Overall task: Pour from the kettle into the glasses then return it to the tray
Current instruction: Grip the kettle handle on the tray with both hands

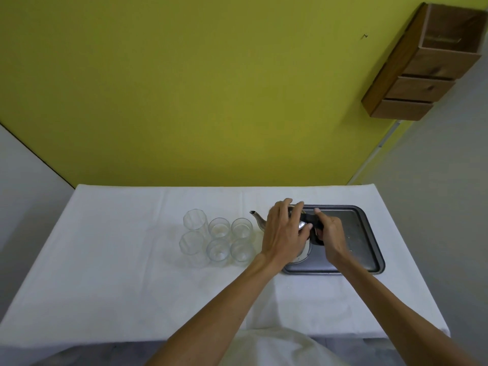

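Note:
A steel kettle [260, 221] with a black handle stands at the left end of a dark grey tray [364, 239], its spout pointing left towards the glasses. My left hand [284, 231] lies over the kettle's lid and body, fingers spread and touching it. My right hand [331, 233] is closed around the black handle. Several clear glasses [218, 235] stand in two rows on the white tablecloth just left of the spout; the two leftmost are taller. Much of the kettle's body is hidden under my hands.
The table [118, 273] is covered in a white cloth and backs onto a yellow-green wall. A wooden drawer unit [422, 70] hangs on the wall at the upper right. The tray's right half holds nothing but a few droplets.

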